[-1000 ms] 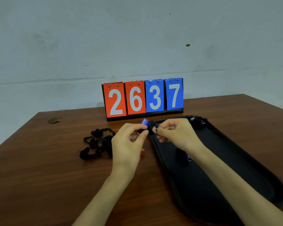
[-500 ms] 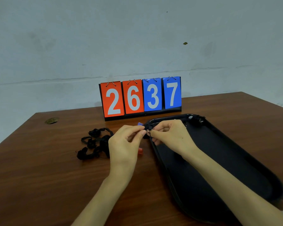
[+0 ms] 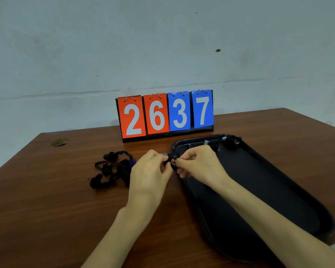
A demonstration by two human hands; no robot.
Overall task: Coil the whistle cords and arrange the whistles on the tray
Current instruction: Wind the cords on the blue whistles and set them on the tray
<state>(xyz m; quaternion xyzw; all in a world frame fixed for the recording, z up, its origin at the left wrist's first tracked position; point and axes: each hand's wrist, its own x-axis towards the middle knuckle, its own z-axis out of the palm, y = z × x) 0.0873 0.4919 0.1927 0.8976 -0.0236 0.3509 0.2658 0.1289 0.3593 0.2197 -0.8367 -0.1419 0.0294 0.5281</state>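
Whistle cord, black and bunched tight, sat pinched between both sets of fingertips just above the near-left rim of the tray. The left hand had its thumb and forefinger pressed together on one side of the bundle; the right hand nipped the other side, its remaining fingers curled under. A second before, the blue whistle stood plainly above the left fingers; now only a sliver of blue peeped out behind them, and the cord looked gathered closer. My judgement was that the winding was nearly finished and the securing of the loose end was in hand, with the placing on the tray to come after.

Outward from the hands, a tangle of uncoiled black cords lay on the wooden surface to the left, a purple whistle showing at its edge. At the tray's far end lay another dark bundle, apparently already done. Behind everything stood a flip scoreboard reading 2637.
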